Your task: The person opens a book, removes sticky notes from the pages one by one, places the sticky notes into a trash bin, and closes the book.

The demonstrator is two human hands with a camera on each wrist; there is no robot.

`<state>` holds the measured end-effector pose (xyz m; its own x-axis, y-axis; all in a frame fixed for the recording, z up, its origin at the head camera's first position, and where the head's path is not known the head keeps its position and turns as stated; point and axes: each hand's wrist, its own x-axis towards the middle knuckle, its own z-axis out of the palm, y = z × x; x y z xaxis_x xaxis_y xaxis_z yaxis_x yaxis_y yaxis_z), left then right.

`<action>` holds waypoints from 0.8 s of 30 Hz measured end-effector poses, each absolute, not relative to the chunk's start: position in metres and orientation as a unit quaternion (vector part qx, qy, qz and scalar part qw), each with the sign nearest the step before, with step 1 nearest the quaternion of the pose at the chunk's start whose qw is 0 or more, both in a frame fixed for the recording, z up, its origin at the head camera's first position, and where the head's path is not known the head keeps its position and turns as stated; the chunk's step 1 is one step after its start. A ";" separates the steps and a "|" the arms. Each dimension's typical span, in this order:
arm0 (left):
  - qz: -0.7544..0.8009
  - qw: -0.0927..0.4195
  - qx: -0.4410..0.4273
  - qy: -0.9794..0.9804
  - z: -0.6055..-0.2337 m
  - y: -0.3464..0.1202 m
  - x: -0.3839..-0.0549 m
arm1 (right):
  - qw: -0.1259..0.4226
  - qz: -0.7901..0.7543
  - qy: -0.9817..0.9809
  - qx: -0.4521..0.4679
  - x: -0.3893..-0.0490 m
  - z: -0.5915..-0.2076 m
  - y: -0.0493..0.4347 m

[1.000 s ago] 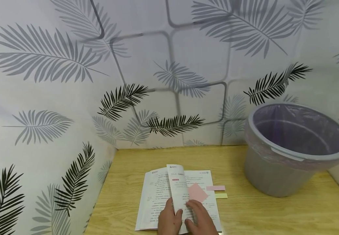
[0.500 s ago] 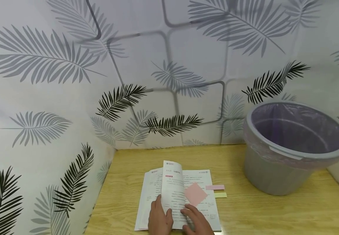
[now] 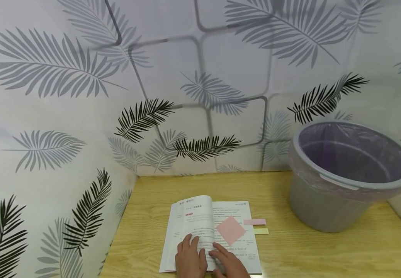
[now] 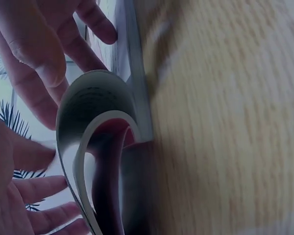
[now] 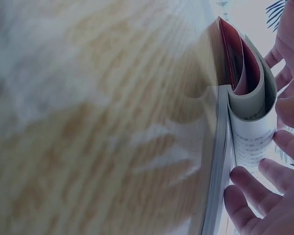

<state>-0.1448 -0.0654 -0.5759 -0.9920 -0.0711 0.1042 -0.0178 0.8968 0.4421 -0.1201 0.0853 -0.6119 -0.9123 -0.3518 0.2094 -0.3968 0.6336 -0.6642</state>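
Observation:
An open book [image 3: 198,216] with printed pages lies on the wooden table in the head view. My left hand [image 3: 191,258] rests on the bulging left-hand page, its fingers straight and pointing away from me. By the spine, my right hand [image 3: 231,263] touches the pages with extended, spread fingertips. A pink square sticky note [image 3: 230,230] sits on the right page. Pink [image 3: 255,222] and yellow [image 3: 261,231] tabs stick out past that page's edge. In both wrist views the pages [image 4: 95,90] arch up in a thick curl, with red sheets [image 5: 252,63] inside.
A grey bin [image 3: 325,210] with a clear plastic liner stands at the right of the wooden table [image 3: 165,183]. Behind and to the left rises a wall [image 3: 172,85] with a leaf pattern.
The pages that stood up near the middle have come over to the left and now lie curved there. My left hand has moved left and flattened onto them; my right hand stays by the spine.

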 end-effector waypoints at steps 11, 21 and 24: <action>-0.206 0.022 0.056 -0.977 -0.578 -0.065 -0.146 | -0.030 0.354 -0.916 0.186 -0.114 -0.611 0.087; -0.199 0.028 0.060 -0.978 -0.585 -0.064 -0.147 | -0.009 0.369 -0.906 0.206 -0.112 -0.618 0.091; -0.191 0.031 0.054 -0.980 -0.586 -0.064 -0.146 | -0.006 0.363 -0.906 0.218 -0.113 -0.621 0.092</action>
